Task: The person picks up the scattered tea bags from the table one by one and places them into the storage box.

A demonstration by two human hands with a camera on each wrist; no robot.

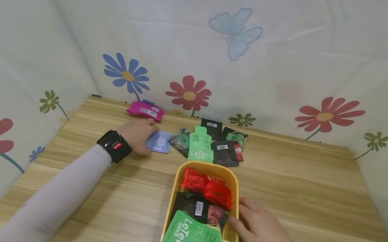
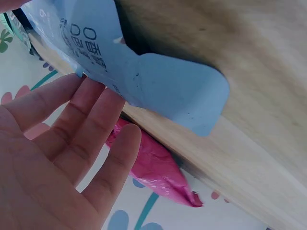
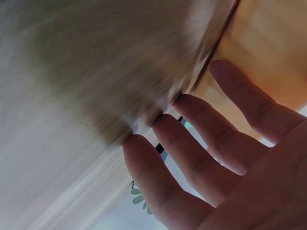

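About seven packets out on the counter (image 1: pixel 319 184), more in the yellow box (image 1: pixel 210 166). Pink packet (image 1: pixel 146 110) near the back-left corner, blue sachet (image 1: pixel 159 143) just in front of it. Green sachet (image 1: pixel 200 146) and dark packets (image 1: pixel 224 152) bunch toward the middle of the back edge. Box sits well in from that edge, holding red packets (image 1: pixel 219 194), a black packet (image 1: pixel 186 204), a green pouch (image 1: pixel 192 236). Left hand (image 1: pixel 137 134) touches the blue sachet: fingers extended, grip not closed round it as far as I see. Right hand (image 1: pixel 264 232) rests at the box's right rim, fingers loose. My read: packing part done, box well stocked, loose ones left. Can't rule out unloading.
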